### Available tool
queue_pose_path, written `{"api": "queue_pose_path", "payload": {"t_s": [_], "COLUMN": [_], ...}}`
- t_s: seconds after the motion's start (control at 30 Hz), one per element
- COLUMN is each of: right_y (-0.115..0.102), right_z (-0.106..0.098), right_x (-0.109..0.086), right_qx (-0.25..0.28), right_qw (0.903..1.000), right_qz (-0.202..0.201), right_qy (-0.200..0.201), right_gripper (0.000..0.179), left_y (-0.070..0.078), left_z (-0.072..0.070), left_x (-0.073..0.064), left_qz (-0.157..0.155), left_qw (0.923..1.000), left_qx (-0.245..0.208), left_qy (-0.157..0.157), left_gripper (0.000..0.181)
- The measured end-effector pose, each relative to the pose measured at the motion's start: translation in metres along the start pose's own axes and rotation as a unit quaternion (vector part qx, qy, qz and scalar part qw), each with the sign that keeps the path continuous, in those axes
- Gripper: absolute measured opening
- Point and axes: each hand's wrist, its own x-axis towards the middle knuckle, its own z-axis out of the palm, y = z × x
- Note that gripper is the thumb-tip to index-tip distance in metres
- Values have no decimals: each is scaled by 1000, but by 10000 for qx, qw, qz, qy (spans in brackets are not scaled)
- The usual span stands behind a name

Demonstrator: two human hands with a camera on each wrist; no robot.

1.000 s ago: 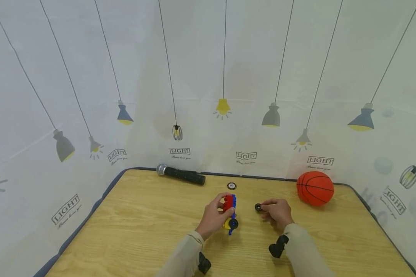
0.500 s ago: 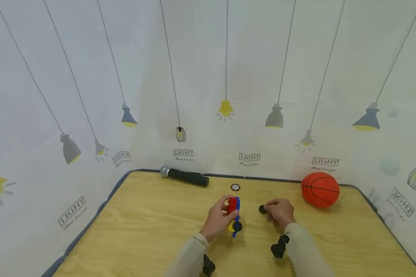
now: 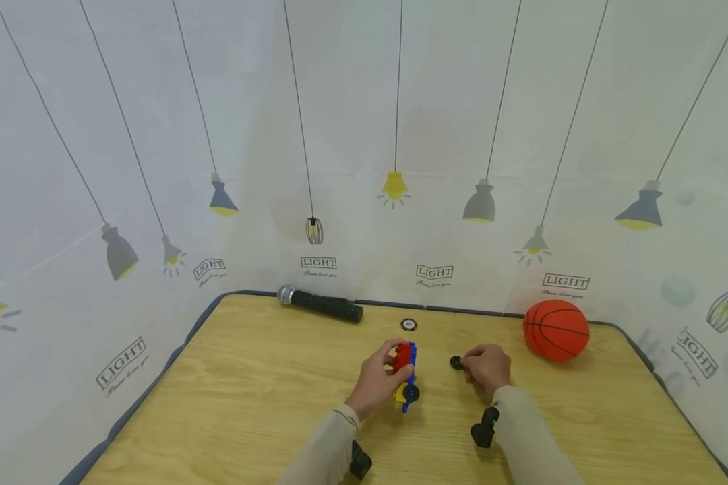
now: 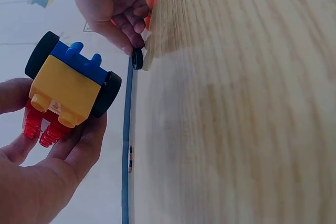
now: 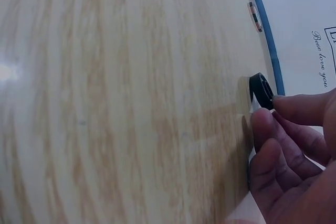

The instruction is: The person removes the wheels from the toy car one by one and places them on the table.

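Observation:
My left hand (image 3: 376, 378) grips a toy car (image 3: 404, 360) built of red, yellow and blue blocks. In the left wrist view the car (image 4: 68, 85) shows its yellow block end, blue studs and two black wheels (image 4: 107, 94), with red ribbed pieces between the fingers. To the right, my right hand (image 3: 488, 369) pinches a small black wheel (image 3: 457, 362) by its edge between thumb and finger. The right wrist view shows this loose wheel (image 5: 261, 91) tilted, with a hollow side facing the wall. Car and loose wheel are apart.
A black microphone (image 3: 321, 304) with a silver head lies at the back left of the wooden table (image 3: 218, 404). A round black-and-white chip (image 3: 409, 325) lies behind the hands. At the back right sits an orange toy basketball (image 3: 556, 330). A lamp-printed white sheet (image 3: 352, 135) surrounds the table.
The loose wheel has turned in my right fingers, its open face less visible to the head view. My left hand keeps its hold on the car. The head view has shifted slightly.

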Motion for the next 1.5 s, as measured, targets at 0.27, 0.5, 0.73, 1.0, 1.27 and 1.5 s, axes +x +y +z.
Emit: {"api": "queue_pose_path", "payload": {"t_s": [0.27,0.5,0.73,1.0,1.27,1.5], "right_y": [0,0,0,-3,-9,-21], "right_z": [-1,-2,-6,-15,-19,-24], "right_x": [0,0,-1,-9,-20,-30], "right_qx": [154,338,259,325,714,787], "right_qw": [9995,9984,9986,9992,9963,9910], "right_qz": [250,442,465,178,-154,-364], "right_qy": [67,58,16,-180,-458,-1019], "right_gripper": [19,23,24,31,32,34], "left_y": [0,0,-1,-1,-4,-4], "left_z": [0,0,1,2,3,3], "left_x": [1,1,0,2,5,7], "left_qz": [-7,-43,-56,-162,-177,-299], "left_qw": [10000,10000,10000,9998,9998,9995], "left_qx": [29,19,29,76,-64,-53], "left_qy": [13,12,40,80,52,84], "left_gripper": [45,46,45,45,47,47]}}
